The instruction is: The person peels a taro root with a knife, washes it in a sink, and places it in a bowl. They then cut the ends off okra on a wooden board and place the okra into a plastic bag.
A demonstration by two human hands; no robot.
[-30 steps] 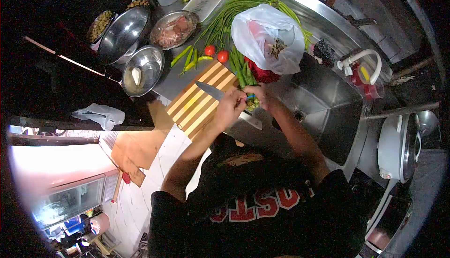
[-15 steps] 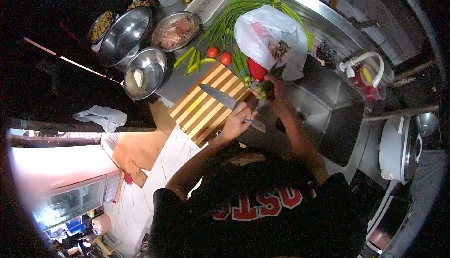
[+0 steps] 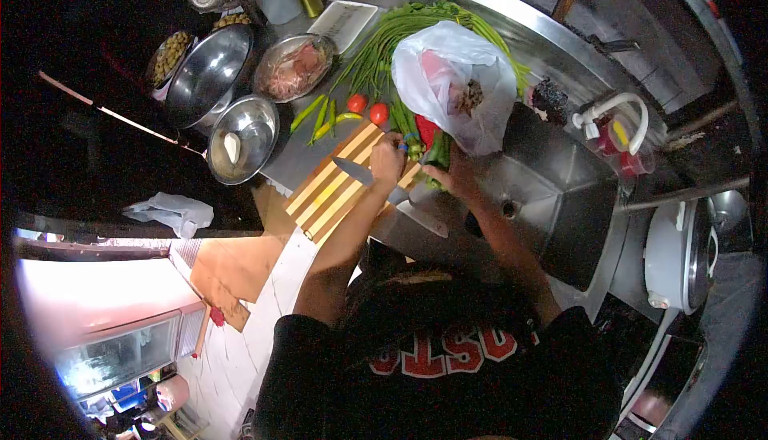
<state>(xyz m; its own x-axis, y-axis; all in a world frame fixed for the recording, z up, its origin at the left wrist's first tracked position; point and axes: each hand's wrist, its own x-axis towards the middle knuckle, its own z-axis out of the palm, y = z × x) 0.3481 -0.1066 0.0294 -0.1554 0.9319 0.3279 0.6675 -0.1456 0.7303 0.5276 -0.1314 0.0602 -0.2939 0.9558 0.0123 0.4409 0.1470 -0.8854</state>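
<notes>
My left hand (image 3: 389,162) is over the right part of the striped wooden cutting board (image 3: 318,200), fingers pinched around a small blue band (image 3: 402,148). A kitchen knife (image 3: 352,170) lies on the board, partly hidden under my left wrist. My right hand (image 3: 454,179) grips a bundle of green pods, which look like okra (image 3: 437,152), just right of the board. Between the hands, more green pods (image 3: 414,149) lie with their stem ends toward me. Behind them are two tomatoes (image 3: 378,113) and several green chillies (image 3: 322,118). A pale, blade-like piece (image 3: 424,218) lies near the board's front corner.
A white plastic bag (image 3: 456,80) sits on long leafy greens (image 3: 384,52). At right are the steel sink (image 3: 552,216) and its white faucet (image 3: 620,110). Left are a steel bowl with a white piece (image 3: 260,120), a bowl of meat (image 3: 276,72) and a large bowl (image 3: 208,72).
My left hand has moved up and away from me, off the knife handle, toward the green pods. My right hand has come slightly lower and left, with the pods now upright in it.
</notes>
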